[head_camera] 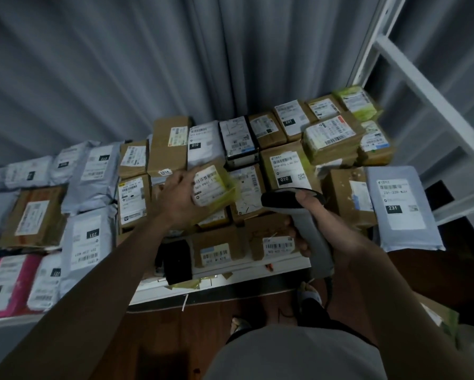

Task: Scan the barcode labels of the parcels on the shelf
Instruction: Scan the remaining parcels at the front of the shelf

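Note:
My left hand grips a small parcel wrapped in yellow tape, lifted above the stacked boxes with its white barcode label facing me. My right hand holds a grey and black barcode scanner by its handle, its head pointing left toward that parcel, about a hand's width away. Below lie several cardboard boxes with labels, such as one at the shelf's front edge.
The white shelf carries several grey mailer bags on the left, a pink bag, and a grey bag on the right. A white ladder frame stands at the right. Corrugated wall behind; my feet are on wooden floor below.

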